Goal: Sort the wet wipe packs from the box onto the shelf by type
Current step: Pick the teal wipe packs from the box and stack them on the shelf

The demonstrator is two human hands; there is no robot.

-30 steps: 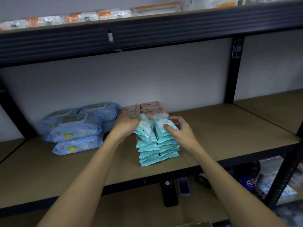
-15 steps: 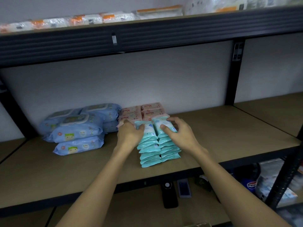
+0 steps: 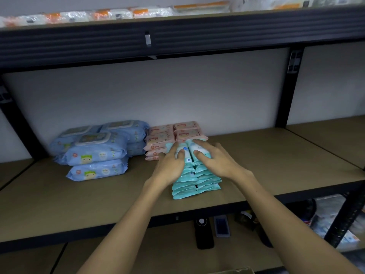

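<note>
Both hands had come down since a second ago, from tilting the top teal packs to pressing them flat. Left hand (image 3: 171, 162) and right hand (image 3: 216, 160) lay with fingers nearly straight and spread on top of the two side-by-side teal stacks (image 3: 195, 182), clasping nothing. These stood on the shelf (image 3: 276, 161) just in front of the pink packs (image 3: 173, 133), with the blue packs (image 3: 94, 151) further left. Squaring seemed nearly finished; next would likely be lifting off gently and reaching for more.
</note>
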